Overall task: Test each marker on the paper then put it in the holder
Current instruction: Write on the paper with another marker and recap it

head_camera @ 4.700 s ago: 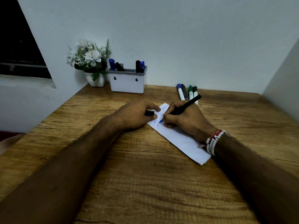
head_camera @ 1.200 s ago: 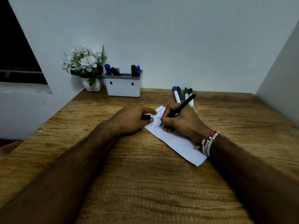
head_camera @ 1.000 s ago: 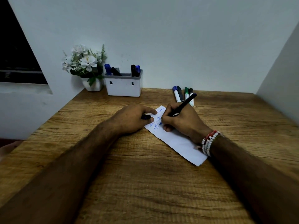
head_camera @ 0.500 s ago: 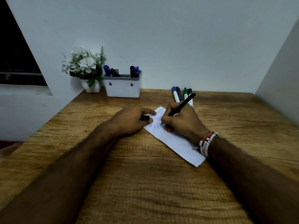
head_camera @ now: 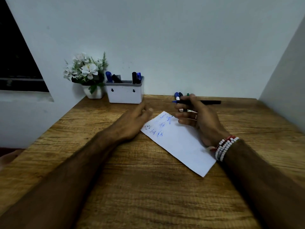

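The right hand (head_camera: 196,119) has its grip clamped on a black-barrelled marker (head_camera: 198,102), held level above the far end of the paper (head_camera: 179,142) with its blue tip bared and pointing left. Blue scribbles cover the paper's far end, so the test of this marker looks finished. The left hand (head_camera: 133,120) rests at the paper's left corner, fingers loosely curled; I cannot tell whether they hold a cap. I reckon the next move calls for capping the tip, then carrying the marker back and left to the holder (head_camera: 125,93), which already has 4 markers standing in it. More untested markers (head_camera: 178,96) lie behind the right hand near the wall, partly hidden.

The worktop (head_camera: 148,187) is grained brown wood, tucked into a corner of pale walls. A small pot of white flowers (head_camera: 85,71) sits just left of the holder, beside a dark window.
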